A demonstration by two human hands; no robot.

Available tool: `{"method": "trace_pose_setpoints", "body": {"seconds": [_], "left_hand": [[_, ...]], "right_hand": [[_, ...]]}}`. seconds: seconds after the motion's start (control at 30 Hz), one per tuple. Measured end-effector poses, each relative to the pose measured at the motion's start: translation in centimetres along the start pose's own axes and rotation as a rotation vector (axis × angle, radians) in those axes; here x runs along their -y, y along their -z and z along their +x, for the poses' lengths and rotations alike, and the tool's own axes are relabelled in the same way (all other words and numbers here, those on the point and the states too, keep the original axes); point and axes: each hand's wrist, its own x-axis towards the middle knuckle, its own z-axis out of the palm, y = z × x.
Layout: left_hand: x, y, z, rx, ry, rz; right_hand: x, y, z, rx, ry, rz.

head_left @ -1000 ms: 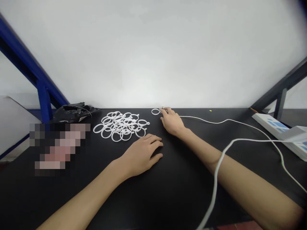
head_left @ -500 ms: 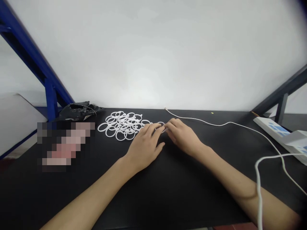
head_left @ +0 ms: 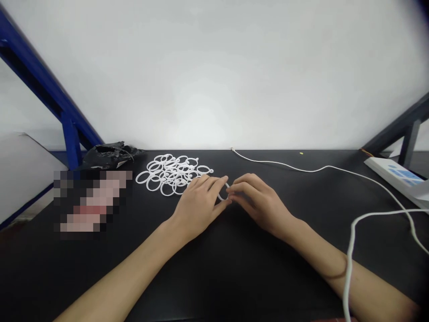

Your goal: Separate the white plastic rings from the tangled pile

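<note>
Between my two hands is a white curtain ring point(head_left: 221, 198), partly hidden by the fingers. My left hand point(head_left: 197, 203) holds its left side, with the thumb and fingers closing around it. My right hand point(head_left: 259, 197) pinches the ring's right edge between thumb and fingertips. Just behind and left of my left hand lies a loose pile of similar white rings point(head_left: 167, 175) on the black tabletop point(head_left: 214, 277). Small eyelets show on some of them, and one ring point(head_left: 203, 166) lies at the pile's right edge.
A crumpled black plastic bag point(head_left: 109, 154) sits at the back left, near a blue metal frame point(head_left: 70, 138) and a pixelated patch. A white cable point(head_left: 288, 167) crosses the back right; another cable loop point(head_left: 350, 250) hangs over my right forearm. A white power strip point(head_left: 393, 179) lies far right.
My right hand has moved slightly right and nearer to me. The curtain ring has come forward and tilted up, and my left thumb now meets it. The other rings stay in their pile.
</note>
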Motion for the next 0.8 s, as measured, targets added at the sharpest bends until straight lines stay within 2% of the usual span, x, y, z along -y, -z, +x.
{"method": "trace_pose_setpoints", "body": {"seconds": [0.27,0.53,0.67,0.8], "left_hand": [[0.0,0.3,0.3,-0.028,-0.133,-0.135],[-0.1,0.6,0.3,-0.053,-0.175,-0.172],[0.6,0.9,0.8,-0.034,-0.082,-0.098],[3.6,1.7,1.0,-0.14,0.182,0.135]], "right_hand": [[0.5,0.3,0.0,-0.003,-0.01,0.102],[0.9,0.6,0.2,-0.005,-0.248,0.314],[0.6,0.0,0.2,-0.027,-0.345,0.292],[-0.2,-0.2,0.3,-0.042,-0.461,0.2]]}}
